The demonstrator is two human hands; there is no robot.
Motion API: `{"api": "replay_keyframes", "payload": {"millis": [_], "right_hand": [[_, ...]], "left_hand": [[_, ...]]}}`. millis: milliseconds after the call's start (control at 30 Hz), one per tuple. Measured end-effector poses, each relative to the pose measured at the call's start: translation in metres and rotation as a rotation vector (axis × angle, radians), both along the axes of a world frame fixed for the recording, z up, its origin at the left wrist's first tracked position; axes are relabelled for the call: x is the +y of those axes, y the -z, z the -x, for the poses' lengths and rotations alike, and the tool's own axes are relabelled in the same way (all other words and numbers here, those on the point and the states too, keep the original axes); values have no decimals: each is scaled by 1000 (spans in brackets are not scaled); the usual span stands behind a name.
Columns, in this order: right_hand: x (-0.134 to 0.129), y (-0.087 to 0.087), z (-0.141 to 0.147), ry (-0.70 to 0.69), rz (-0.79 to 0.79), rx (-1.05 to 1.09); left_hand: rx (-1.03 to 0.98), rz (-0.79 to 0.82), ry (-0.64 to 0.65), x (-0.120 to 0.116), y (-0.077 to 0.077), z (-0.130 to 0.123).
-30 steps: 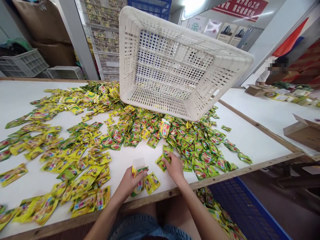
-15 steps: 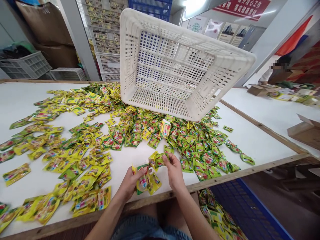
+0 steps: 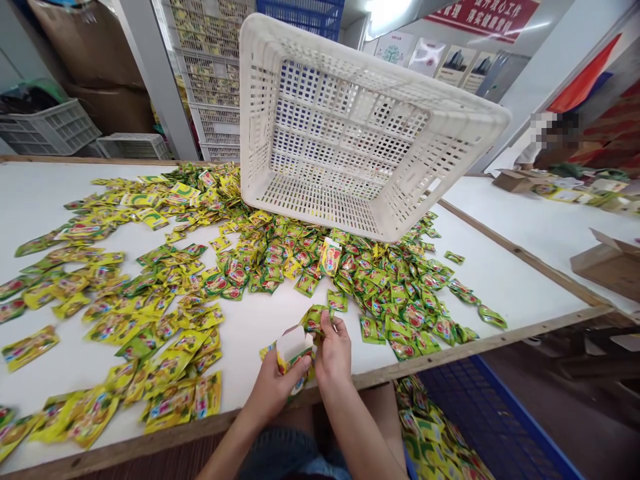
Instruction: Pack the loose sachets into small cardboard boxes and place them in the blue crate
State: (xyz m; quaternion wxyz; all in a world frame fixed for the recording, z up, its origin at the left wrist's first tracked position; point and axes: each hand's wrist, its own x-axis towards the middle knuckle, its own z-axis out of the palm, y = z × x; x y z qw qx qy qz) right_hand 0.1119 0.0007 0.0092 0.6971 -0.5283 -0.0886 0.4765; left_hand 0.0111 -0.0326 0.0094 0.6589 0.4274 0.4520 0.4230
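Observation:
My left hand [image 3: 280,387] is wrapped round a small printed carton [image 3: 294,348] whose open white end faces up. A yellow packet edge shows beside it. Close by on the right, my right hand [image 3: 333,353] pinches a green candy packet [image 3: 314,319] just above the carton's mouth. A single green packet [image 3: 337,300] lies on the white table [image 3: 260,327] past my fingers. Heaped green packets [image 3: 415,300] spread to the right, and yellow packets [image 3: 165,360] to the left. Another small carton [image 3: 331,257] stands among the green heap. Part of the held carton is hidden by my fingers.
A large white plastic basket [image 3: 400,93] lies tipped on its side on the heap, its mouth towards me. Below the table's wooden edge [image 3: 430,357], a blue crate [image 3: 500,413] holds more packets. A cardboard box [image 3: 607,263] and a person [image 3: 527,150] are at the right.
The carton in my left hand has turned so its open white end shows. My right hand, with the green packet, has come a little left and closer to it.

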Motion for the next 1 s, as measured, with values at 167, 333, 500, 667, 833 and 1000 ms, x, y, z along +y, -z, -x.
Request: {"api": "replay_keyframes", "payload": {"millis": [167, 333, 500, 667, 833, 1000], "right_hand": [[-5, -12, -16, -248, -59, -220], [-5, -39, -51, -899, -88, -769], [-2, -45, -54, -871, -108, -1006], [-4, -51, -41, -714, -199, -923], [2, -65, -30, -773, -327, -1035], [9, -73, -32, -974, -385, -1294]], "left_hand": [[-45, -6, 9, 7, -4, 11], [46, 122, -4, 8, -2, 24], [-71, 115, 32, 13, -8, 20], [-92, 93, 155, 18, -18, 14], [-137, 171, 248, 18, -27, 10], [-122, 127, 269, 19, -28, 13]]}}
